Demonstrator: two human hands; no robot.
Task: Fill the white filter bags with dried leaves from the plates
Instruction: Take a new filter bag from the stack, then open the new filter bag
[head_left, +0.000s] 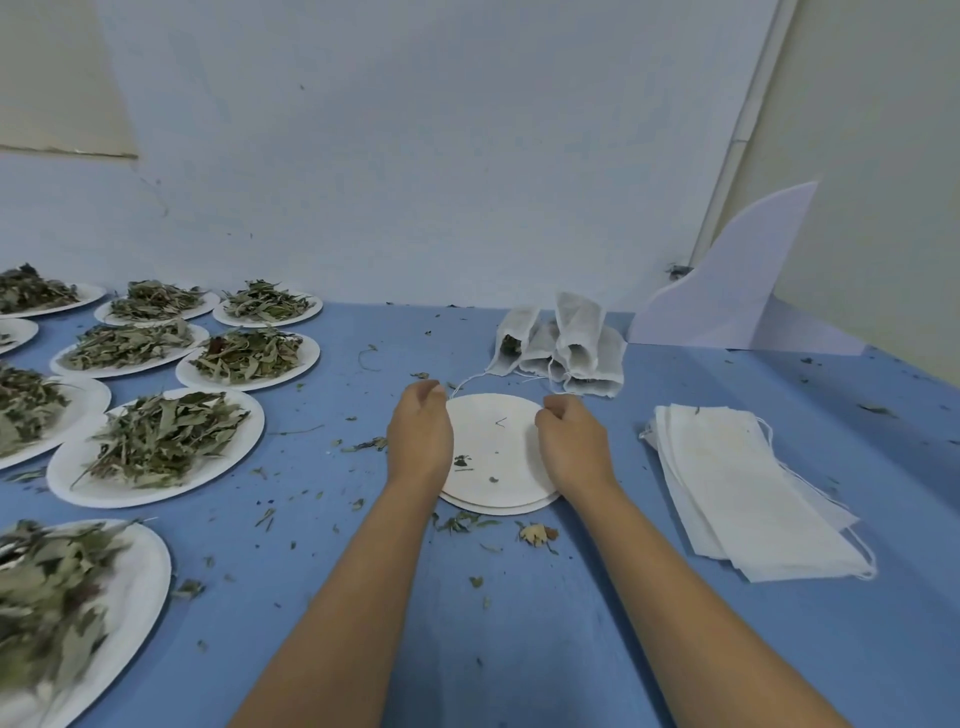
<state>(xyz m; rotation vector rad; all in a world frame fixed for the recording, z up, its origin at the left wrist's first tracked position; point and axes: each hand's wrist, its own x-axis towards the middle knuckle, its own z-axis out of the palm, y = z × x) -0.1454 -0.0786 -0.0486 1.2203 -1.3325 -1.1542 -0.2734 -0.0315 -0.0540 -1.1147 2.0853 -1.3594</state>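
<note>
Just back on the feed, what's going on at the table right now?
A person has the left hand and right hand on either side of a nearly empty plate stack, fingers curled by its rim; whether they grip it is unclear. Filled filter bags sit behind it, flat empty bags lie to the right, and leaf-laden plates wait on the left.

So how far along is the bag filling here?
Early. Done: a few filled bags lean together at the back. In hand: left hand and right hand curl at the rim of an emptied plate, only crumbs on it. Left: a stack of flat empty bags on the right and many plates of leaves on the left.
</note>
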